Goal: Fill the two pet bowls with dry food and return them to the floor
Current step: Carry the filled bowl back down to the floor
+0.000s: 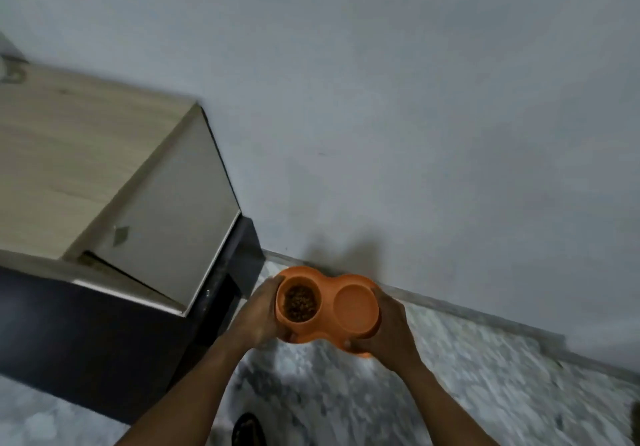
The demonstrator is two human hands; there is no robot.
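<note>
Left hand [261, 315] and right hand [389, 336] grip orange twin bowl [353, 307], one kibble-filled.

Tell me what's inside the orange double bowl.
The left well of the orange double bowl holds brown dry food; the right well looks empty. The left hand and right hand cover its outer ends.

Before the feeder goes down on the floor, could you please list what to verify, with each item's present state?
1. Grip: the left hand and the right hand each hold an end of the orange feeder: ok.
2. The left bowl holds dry food: ok.
3. The right bowl holds food: not ok, it looks empty.
4. Feeder apart from the cabinet: ok.
5. Free spot on the floor under the feeder: cannot tell, hidden.
</note>
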